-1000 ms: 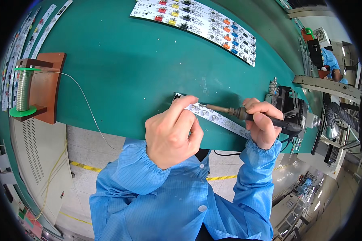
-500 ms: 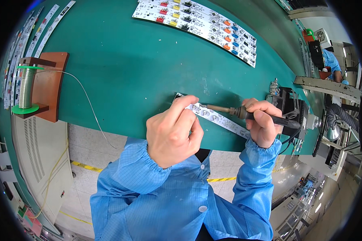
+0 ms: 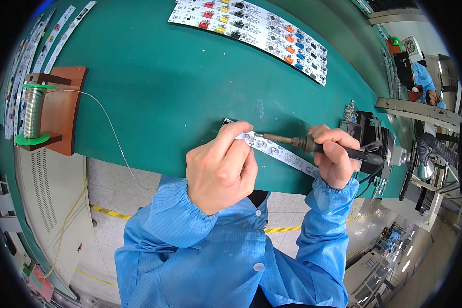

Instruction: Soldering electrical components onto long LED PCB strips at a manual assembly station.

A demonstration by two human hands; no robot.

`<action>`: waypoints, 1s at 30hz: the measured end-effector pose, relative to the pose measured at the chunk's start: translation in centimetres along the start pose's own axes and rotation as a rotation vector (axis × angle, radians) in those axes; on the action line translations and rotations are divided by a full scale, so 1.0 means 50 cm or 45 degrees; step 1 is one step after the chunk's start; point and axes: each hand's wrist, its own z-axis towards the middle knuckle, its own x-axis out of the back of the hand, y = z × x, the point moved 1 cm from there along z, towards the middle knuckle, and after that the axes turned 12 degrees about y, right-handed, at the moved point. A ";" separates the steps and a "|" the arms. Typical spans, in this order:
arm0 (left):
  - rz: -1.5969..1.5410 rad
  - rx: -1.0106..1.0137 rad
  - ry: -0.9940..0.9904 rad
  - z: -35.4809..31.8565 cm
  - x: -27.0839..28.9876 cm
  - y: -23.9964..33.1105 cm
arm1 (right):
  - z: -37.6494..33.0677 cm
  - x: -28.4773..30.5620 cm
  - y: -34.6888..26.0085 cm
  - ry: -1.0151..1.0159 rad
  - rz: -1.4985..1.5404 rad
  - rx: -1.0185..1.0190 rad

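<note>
Over a narrow circuit strip (image 3: 277, 152) slants a metal-shafted soldering iron (image 3: 304, 143).

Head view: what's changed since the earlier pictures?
Solder spool sits slightly further right in the picture, likely from head movement; nothing visibly grasped or released. Unchanged: right hand holding the soldering iron, tip at the white circuit strip; left hand at the strip's left end.
</note>
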 end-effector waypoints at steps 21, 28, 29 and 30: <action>-0.177 0.201 0.075 -0.020 0.015 0.009 | -0.224 0.154 0.107 1.187 -0.299 0.845; 0.078 0.250 0.121 0.039 0.053 -0.006 | -0.249 0.191 0.141 0.971 -0.828 0.692; 0.096 0.149 0.171 0.049 0.053 -0.011 | -0.250 0.181 0.139 0.972 -0.808 0.694; 0.150 0.045 0.124 0.053 0.055 -0.024 | -0.248 0.176 0.138 0.956 -0.856 0.729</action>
